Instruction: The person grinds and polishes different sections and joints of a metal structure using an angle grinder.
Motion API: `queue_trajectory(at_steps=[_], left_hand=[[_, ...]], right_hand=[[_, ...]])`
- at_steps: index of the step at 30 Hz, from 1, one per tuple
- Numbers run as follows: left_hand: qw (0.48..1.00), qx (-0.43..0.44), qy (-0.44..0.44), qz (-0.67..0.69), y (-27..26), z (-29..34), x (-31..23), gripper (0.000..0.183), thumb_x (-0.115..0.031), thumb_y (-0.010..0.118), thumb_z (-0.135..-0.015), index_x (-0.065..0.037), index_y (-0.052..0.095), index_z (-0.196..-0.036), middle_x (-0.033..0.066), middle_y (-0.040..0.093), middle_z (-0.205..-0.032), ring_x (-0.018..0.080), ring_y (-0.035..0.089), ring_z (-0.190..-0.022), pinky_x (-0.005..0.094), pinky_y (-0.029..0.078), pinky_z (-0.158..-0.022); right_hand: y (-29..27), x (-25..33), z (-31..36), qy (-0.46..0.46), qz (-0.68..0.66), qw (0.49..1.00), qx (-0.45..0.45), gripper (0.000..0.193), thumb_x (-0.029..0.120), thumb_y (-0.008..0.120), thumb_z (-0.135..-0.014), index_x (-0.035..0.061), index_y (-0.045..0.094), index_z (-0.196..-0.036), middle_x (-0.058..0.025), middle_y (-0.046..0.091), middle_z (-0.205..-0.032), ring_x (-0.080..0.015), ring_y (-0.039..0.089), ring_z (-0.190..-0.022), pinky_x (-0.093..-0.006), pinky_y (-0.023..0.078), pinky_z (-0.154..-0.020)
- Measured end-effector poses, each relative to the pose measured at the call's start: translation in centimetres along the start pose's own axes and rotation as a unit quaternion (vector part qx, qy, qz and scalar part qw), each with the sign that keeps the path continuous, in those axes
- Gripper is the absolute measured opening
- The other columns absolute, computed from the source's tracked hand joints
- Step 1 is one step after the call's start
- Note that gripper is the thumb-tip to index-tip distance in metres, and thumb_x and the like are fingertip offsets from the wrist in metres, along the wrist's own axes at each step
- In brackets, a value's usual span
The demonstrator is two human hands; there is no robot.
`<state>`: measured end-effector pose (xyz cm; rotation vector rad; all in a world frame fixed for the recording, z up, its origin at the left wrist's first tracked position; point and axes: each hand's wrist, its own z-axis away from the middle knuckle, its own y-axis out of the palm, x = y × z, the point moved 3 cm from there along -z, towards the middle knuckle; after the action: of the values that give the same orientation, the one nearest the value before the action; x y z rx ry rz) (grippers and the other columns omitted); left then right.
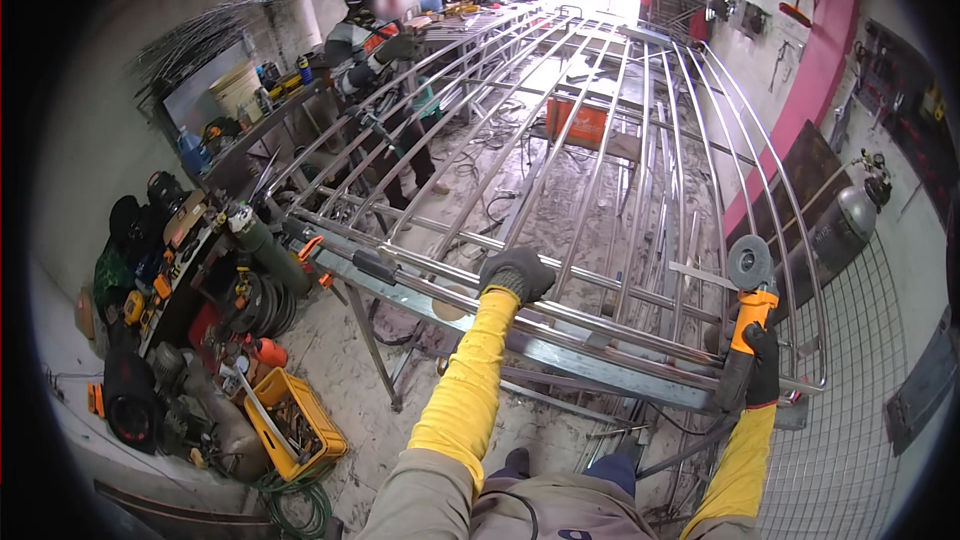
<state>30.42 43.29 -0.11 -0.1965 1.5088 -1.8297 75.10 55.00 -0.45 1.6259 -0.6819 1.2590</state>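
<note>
A large frame of shiny metal tubes (pixel 597 190) stretches away from me, lying on a grey steel support (pixel 590 356). My left hand (pixel 515 275), in a dark glove below a yellow sleeve, is closed over the tubes along the frame's near edge. At the near right corner, my right hand (pixel 763 365), also gloved, wraps round the body of an orange angle grinder (pixel 754 318). The grinder points upward, and its round grey disc (pixel 750 262) faces me above the tubes. Whether the disc is spinning I cannot tell.
Beyond the frame's left side stands another person (pixel 375 60). An orange clamp (pixel 312 248) sits at the near left corner. On the floor at left are a yellow crate (pixel 294 425) of metal pieces and a green hose (pixel 298 508). A gas cylinder (pixel 845 225) leans at right.
</note>
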Motion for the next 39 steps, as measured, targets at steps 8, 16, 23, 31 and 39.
queue_trajectory(at_steps=[8, 16, 23, 31, 39], left_hand=[[1.000, -0.007, 0.003, -0.019, 0.9, -1.2, 0.5, 0.059, -0.048, 0.060, -0.090, 0.000, 0.079, -0.119, 0.0257, 0.077, -0.122, 0.0423, 0.076, -0.112, 0.0518, 0.060, -0.098], [1.000, -0.010, -0.012, -0.005, 0.6, -0.7, 0.1, 0.057, -0.048, 0.062, -0.089, -0.001, 0.080, -0.116, 0.0260, 0.077, -0.120, 0.0417, 0.076, -0.111, 0.0519, 0.060, -0.099], [1.000, -0.011, -0.011, -0.005, 0.5, -0.8, 0.3, 0.056, -0.047, 0.063, -0.088, -0.001, 0.080, -0.116, 0.0261, 0.077, -0.120, 0.0414, 0.076, -0.112, 0.0507, 0.060, -0.099], [1.000, 0.002, -0.016, -0.008, 0.5, -0.7, 0.1, 0.055, -0.047, 0.063, -0.088, -0.001, 0.081, -0.114, 0.0254, 0.078, -0.119, 0.0407, 0.077, -0.111, 0.0497, 0.060, -0.099], [1.000, -0.001, -0.019, -0.003, 0.2, -0.2, 0.0, 0.054, -0.046, 0.063, -0.088, -0.001, 0.081, -0.113, 0.0249, 0.079, -0.116, 0.0401, 0.077, -0.109, 0.0489, 0.060, -0.098]], right_hand=[[0.2, -0.1, 0.0, 0.003, -0.007, 1.000, 0.014, 0.043, 0.025, 0.073, -0.098, 0.0050, 0.059, -0.133, -0.0080, 0.074, -0.096, -0.0176, 0.075, -0.077, -0.0302, 0.064, -0.068], [0.2, 0.2, -0.1, 0.000, 0.016, 1.000, 0.009, 0.045, 0.026, 0.076, -0.094, 0.0045, 0.060, -0.131, -0.0095, 0.074, -0.095, -0.0198, 0.076, -0.076, -0.0319, 0.065, -0.068], [0.7, 0.5, 0.0, 0.001, 0.019, 1.000, 0.006, 0.046, 0.027, 0.078, -0.093, 0.0044, 0.060, -0.130, -0.0101, 0.075, -0.095, -0.0204, 0.077, -0.076, -0.0330, 0.066, -0.068], [0.8, 0.5, 0.2, -0.008, 0.051, 0.999, -0.002, 0.045, 0.031, 0.074, -0.095, 0.0037, 0.061, -0.128, -0.0078, 0.072, -0.095, -0.0178, 0.074, -0.078, -0.0294, 0.063, -0.070], [0.6, 0.3, 0.0, -0.012, 0.028, 1.000, -0.003, 0.044, 0.026, 0.076, -0.094, 0.0045, 0.061, -0.130, -0.0101, 0.074, -0.095, -0.0200, 0.076, -0.077, -0.0319, 0.065, -0.069]])
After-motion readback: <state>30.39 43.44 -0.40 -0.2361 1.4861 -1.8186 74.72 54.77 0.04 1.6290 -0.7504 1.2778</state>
